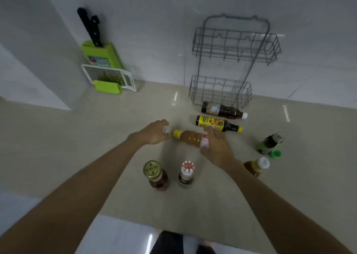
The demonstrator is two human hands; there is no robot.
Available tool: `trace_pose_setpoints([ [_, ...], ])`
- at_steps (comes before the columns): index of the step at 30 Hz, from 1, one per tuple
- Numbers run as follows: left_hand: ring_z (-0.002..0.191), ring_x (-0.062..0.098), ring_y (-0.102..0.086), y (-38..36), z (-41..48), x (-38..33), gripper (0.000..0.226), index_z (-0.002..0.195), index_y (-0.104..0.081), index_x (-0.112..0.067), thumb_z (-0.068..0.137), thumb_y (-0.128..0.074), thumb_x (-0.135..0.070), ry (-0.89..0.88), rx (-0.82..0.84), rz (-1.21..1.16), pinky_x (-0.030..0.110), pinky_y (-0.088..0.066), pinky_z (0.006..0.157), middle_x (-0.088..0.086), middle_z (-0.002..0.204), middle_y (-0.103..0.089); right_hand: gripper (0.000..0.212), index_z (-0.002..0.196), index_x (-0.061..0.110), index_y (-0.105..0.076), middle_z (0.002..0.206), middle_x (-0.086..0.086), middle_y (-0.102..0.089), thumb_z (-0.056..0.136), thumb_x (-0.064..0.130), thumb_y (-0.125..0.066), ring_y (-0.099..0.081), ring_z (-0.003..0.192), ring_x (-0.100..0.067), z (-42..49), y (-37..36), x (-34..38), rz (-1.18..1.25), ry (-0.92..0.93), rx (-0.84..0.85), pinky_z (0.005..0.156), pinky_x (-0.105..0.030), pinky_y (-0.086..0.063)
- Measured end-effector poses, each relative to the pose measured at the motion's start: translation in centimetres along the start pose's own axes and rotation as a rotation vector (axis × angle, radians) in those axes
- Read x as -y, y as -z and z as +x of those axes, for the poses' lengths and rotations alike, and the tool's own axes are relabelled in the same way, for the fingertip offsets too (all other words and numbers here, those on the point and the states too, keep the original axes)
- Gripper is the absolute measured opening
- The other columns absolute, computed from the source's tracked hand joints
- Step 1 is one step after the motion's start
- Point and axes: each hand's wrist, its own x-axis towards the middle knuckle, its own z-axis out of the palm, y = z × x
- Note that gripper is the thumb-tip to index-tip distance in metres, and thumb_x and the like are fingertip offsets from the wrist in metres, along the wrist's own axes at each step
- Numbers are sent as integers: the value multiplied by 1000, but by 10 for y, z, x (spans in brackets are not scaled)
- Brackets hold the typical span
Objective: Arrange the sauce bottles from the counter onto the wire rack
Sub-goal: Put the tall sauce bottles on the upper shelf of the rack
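Note:
An orange-brown sauce bottle lies sideways between my hands. My left hand closes around its white cap end and my right hand wraps its base. Behind it lie a dark bottle with a yellow label and a dark bottle with a white cap. A gold-lidded red sauce bottle and a white-capped bottle stand upright near me. To the right stand an amber bottle and a green bottle. The grey two-tier wire rack leans on the back wall, both tiers bare.
A green knife block with black-handled knives and a white and green grater stand at the back left against the wall. A loose green cap lies by the green bottle. The beige counter's front edge runs below my arms.

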Motion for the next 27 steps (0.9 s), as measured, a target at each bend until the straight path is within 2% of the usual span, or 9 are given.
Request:
trace_pose_setpoints([
  [6, 143, 32, -28, -36, 58, 20, 65, 147, -31, -5, 90, -60, -17, -182, -16, 299, 35, -25, 115, 19, 152, -33, 93, 150, 16, -17, 157, -8, -24, 75, 22, -71, -14, 147, -29, 15, -24, -5, -62, -108, -36, 120, -47, -14],
  [10, 120, 34, -48, -42, 74, 27, 40, 129, -50, -6, 89, -50, -5, -299, -85, 484, 39, -39, 97, 17, 130, -53, 90, 150, 17, -18, 158, -6, -22, 76, 29, -68, -13, 147, -25, 17, -28, -14, -101, -98, -35, 121, -48, -10],
  [13, 104, 35, -54, -37, 71, 28, 35, 113, -58, -4, 80, -58, 6, -465, -206, 459, 45, -51, 81, 17, 113, -58, 89, 149, 17, -22, 155, -7, -27, 76, 32, -70, -22, 144, -28, 25, -20, -21, -120, -66, 30, 119, -48, -17],
  [16, 85, 31, -58, -21, 69, 21, 28, 92, -61, -6, 69, -66, 9, -653, -376, 432, 43, -53, 63, 13, 92, -62, 88, 145, 21, -28, 142, -9, -42, 71, 27, -76, -44, 129, -32, 38, -5, -26, -14, -89, 266, 102, -45, -43],
  [18, 86, 29, -58, -6, 62, 2, 23, 91, -61, -6, 72, -62, 7, -814, -469, 478, 41, -52, 66, 12, 92, -63, 82, 139, 21, -35, 127, -8, -54, 70, 20, -79, -56, 115, -28, 41, 2, -26, 41, -101, 414, 88, -35, -48],
  [21, 97, 28, -57, 12, 51, -33, 26, 102, -61, -7, 79, -51, 1, -1023, -582, 529, 37, -50, 82, 11, 101, -66, 73, 124, 19, -47, 115, -6, -63, 61, 25, -85, -61, 104, -28, 33, 7, -23, 88, -143, 297, 85, -36, -50],
  [23, 116, 29, -52, 18, 45, -51, 51, 122, -56, -11, 75, -53, 6, -937, -685, 516, 38, -44, 96, 11, 121, -63, 71, 116, 22, -48, 108, -3, -64, 55, 31, -84, -61, 97, -27, 21, 5, -22, 131, -177, 157, 79, -37, -52],
  [25, 131, 34, -43, 31, 43, -60, 78, 138, -44, -10, 66, -52, 18, -735, -800, 385, 43, -39, 106, 14, 139, -52, 74, 116, 25, -47, 105, 1, -64, 53, 38, -83, -61, 93, -24, 12, 11, -20, 178, -187, 31, 74, -35, -51],
  [27, 138, 35, -34, 48, 43, -62, 82, 143, -35, -4, 67, -52, 21, -586, -836, 160, 43, -31, 116, 17, 147, -41, 72, 113, 27, -48, 100, 6, -63, 52, 40, -84, -61, 87, -20, 12, 31, -12, 243, -154, -119, 70, -32, -48],
])
